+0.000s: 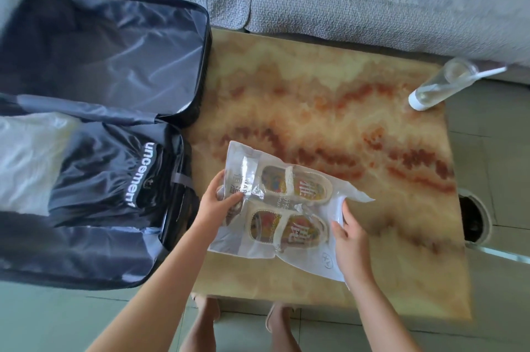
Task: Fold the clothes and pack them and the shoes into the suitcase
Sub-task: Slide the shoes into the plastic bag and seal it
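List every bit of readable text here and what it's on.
"uncement": white letters on the black garment in the suitcase.
"MAR": on the plastic bag, the rest hidden; characters beside it are blurred.
On the shoes: one large Chinese character on each insole, too blurred to read; strap lettering too small.
Round logo on the bag: unreadable.

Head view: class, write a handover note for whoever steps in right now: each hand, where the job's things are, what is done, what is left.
Left hand grips the plastic bag by its left edge; right hand pinches its right side.
The shoes are inside the bag, over the table.
Done: dark clothes lie in the open suitcase, near half.
Left: put the bagged shoes into the suitcase.
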